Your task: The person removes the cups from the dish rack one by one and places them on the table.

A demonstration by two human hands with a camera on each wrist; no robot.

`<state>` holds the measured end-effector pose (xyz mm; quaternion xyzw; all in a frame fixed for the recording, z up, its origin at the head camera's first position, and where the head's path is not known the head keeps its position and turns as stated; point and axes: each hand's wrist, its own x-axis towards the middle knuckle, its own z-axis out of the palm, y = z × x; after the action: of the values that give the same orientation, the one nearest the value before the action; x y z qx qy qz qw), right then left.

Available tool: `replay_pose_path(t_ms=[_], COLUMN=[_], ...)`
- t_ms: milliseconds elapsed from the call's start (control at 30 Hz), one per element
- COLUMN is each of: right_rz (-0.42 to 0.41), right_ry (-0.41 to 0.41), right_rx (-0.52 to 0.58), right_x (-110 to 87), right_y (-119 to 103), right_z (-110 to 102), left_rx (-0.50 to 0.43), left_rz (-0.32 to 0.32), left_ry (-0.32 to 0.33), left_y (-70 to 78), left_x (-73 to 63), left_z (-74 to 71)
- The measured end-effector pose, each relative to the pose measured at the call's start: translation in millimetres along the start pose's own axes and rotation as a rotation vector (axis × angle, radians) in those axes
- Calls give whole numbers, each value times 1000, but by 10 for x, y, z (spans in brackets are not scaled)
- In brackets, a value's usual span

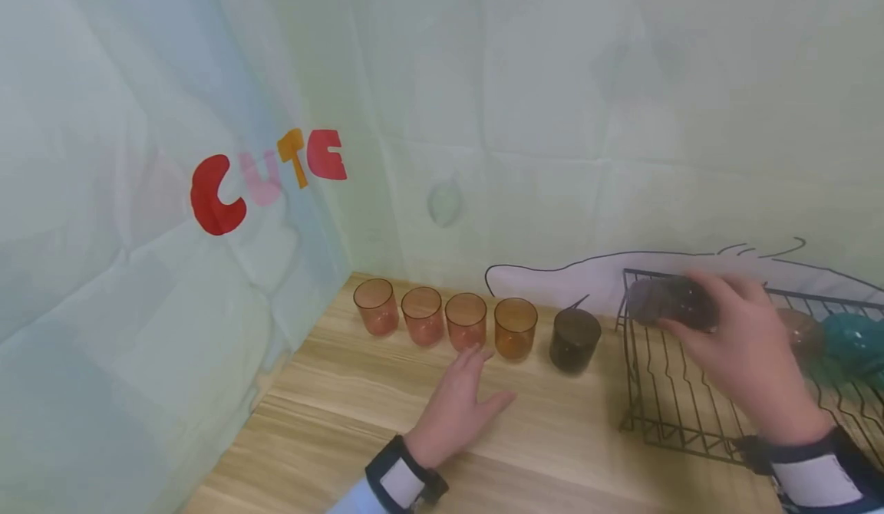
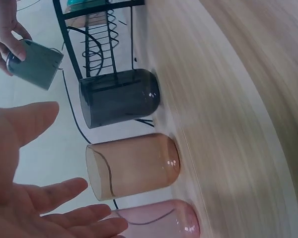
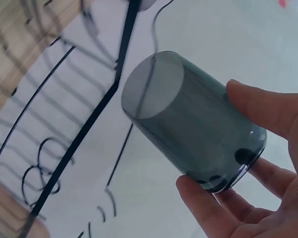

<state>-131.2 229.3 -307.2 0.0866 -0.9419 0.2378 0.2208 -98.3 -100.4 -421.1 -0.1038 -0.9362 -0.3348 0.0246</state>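
My right hand (image 1: 749, 357) grips a dark grey glass (image 3: 198, 124) by its base end, thumb on one side and fingers on the other. The glass is tipped on its side, above the left end of a black wire rack (image 1: 680, 445). My left hand (image 1: 452, 410) has its fingers spread, with fingertips right at the third pink glass (image 1: 464, 318). Beside that stand an amber glass (image 1: 515, 334) and another dark grey glass (image 1: 575, 341), both upright on the wooden table.
Two more pink glasses, the leftmost (image 1: 376, 308) and its neighbour (image 1: 423, 317), complete the row along the back wall. In the rack sit a teal glass (image 1: 852, 337) and a brownish glass (image 1: 801, 332). A printed cloth (image 1: 552, 115) covers the walls behind the table.
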Motion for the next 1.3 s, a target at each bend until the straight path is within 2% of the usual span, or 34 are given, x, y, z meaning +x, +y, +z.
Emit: replay_pose_path(t_ms=[233,533,633,767,867,1000,1133,1300], right_rz=[-65,-86,-87,-124,-154,-153,-135,-123], right_ry=[56,97,124,147,144,132,114,108], right_rx=[126,184,204,252,298,335,364,385], right_x=[-62,-192,-249,-309,-350,-411,-460,-489], right_y=[-281,-572,-637,-698,-744,-805,-847,-868], right_z=[85,364,478,607,688,770,816,860], left_rx=[-132,-322,-403,-466,-506,-586,-693,-718], left_rz=[-10,-67,-69,-66,-82,-110,-102,-119], left_ry=[20,24,-8,-47,-73,-132,-186,-214], left_y=[37,146,193,229,242,252,260,272], left_x=[76,165,182,205,218,235,263,287], left_z=[-10,-20,-29,-33,-36,-40,-38,-43])
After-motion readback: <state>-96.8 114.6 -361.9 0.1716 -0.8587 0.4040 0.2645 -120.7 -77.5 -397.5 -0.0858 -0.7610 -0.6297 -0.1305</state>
